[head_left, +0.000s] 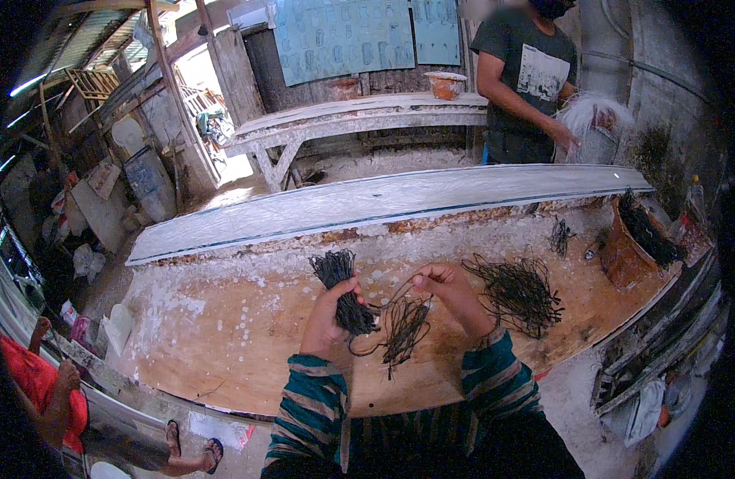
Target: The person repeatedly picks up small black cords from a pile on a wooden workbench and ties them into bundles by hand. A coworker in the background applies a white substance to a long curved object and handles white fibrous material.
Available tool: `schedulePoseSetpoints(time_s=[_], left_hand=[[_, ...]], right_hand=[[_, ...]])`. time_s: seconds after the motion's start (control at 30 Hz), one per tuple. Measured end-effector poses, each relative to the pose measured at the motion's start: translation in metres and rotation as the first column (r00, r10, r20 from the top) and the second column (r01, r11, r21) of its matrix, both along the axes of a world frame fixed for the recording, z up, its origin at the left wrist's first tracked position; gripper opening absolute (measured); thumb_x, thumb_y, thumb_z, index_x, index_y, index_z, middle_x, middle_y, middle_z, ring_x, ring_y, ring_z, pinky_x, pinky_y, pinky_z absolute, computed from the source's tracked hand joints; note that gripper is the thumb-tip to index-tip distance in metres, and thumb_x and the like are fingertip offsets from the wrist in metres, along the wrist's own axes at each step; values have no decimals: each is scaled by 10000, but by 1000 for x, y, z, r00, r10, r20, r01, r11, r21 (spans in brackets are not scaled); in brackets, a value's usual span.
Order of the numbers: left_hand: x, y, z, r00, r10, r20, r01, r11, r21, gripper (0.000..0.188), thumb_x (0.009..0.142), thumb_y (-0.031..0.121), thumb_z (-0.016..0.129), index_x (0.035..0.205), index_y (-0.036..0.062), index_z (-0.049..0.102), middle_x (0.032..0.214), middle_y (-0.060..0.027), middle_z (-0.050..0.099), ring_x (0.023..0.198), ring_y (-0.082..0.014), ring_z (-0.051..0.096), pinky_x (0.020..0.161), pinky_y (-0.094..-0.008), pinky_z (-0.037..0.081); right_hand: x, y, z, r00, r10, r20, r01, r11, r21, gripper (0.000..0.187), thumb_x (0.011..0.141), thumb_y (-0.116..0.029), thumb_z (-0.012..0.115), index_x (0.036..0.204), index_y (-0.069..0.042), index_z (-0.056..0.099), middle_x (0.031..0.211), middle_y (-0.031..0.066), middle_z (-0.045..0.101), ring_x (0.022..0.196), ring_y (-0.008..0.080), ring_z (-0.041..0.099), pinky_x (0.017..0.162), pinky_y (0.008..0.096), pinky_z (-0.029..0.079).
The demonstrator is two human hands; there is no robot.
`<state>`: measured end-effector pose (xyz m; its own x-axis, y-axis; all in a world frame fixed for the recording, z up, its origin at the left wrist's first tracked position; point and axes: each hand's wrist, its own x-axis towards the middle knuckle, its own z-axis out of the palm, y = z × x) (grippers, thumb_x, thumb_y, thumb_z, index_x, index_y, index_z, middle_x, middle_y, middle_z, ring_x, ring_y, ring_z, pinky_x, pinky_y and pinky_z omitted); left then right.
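Glaring doorway (196, 72), black corners, fisheye-bent edges

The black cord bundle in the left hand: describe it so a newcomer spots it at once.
Find the wide brown wooden tabletop. Over its middle, the person's left hand clasps the dense black cord bundle. Its strands are packed together, unlike the loose, tangled black cord pile to its right.

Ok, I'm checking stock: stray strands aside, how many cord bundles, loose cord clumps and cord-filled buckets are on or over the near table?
Tight black cord bundle in the left hand: 1
Loose black cords, as middle clump, large heap, small tangle: 3
Round orange-brown bucket: 1
Total: 5
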<state>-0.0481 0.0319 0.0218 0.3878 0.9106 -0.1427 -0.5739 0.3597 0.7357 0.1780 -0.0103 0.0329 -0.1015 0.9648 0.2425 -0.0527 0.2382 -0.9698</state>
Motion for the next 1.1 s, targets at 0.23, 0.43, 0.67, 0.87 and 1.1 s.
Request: schedulePoseSetpoints(time_s=[0.23, 0.43, 0.67, 0.87, 1.1], left_hand=[[12, -13, 0, 981, -167, -96, 165, 986, -28, 206, 771, 134, 657, 928, 40, 562, 750, -39, 576, 638, -161, 575, 590, -314, 501], [25, -25, 3, 943, -261, -205, 277, 959, 52, 215, 755, 111, 675, 932, 40, 577, 792, -29, 590, 677, -143, 567, 601, -275, 478], [33, -27, 2, 912, -276, -305, 344, 918, 199, 241, 733, 84, 689, 947, 43, 586, 832, -20, 599, 692, -126, 549, 620, -253, 447], [31, -30, 0, 924, -250, -289, 311, 932, 186, 227, 740, 112, 679, 931, 40, 581, 805, -14, 590, 693, -128, 549, 626, -256, 445], [13, -12, -1, 995, -9, -97, 17, 996, 82, 238, 772, 108, 630, 985, 45, 546, 783, -24, 566, 717, -151, 557, 636, -276, 461]], right_hand=[[-6, -3, 3, 1000, 14, 13, -14, 999, 41, 202, 847, -223, 598, 764, -40, 618, 702, 5, 598, 646, 68, 518, 630, 223, 417], [-13, -1, -6, 998, 57, 28, -56, 998, -23, 202, 856, -226, 593, 765, -45, 600, 689, -12, 573, 641, 61, 516, 609, 217, 419], [-20, -8, 1, 991, 118, -57, -122, 989, -81, 202, 871, -223, 576, 792, -39, 596, 693, -10, 570, 645, 57, 522, 606, 213, 424], [-22, -13, 10, 992, 114, -59, -116, 993, -36, 184, 865, -210, 582, 866, -28, 610, 707, -3, 575, 649, 65, 522, 611, 214, 425], [-24, 1, -9, 997, -61, 38, 58, 995, 75, 140, 842, -167, 602, 905, -43, 614, 750, -11, 574, 698, 64, 514, 615, 220, 422]])
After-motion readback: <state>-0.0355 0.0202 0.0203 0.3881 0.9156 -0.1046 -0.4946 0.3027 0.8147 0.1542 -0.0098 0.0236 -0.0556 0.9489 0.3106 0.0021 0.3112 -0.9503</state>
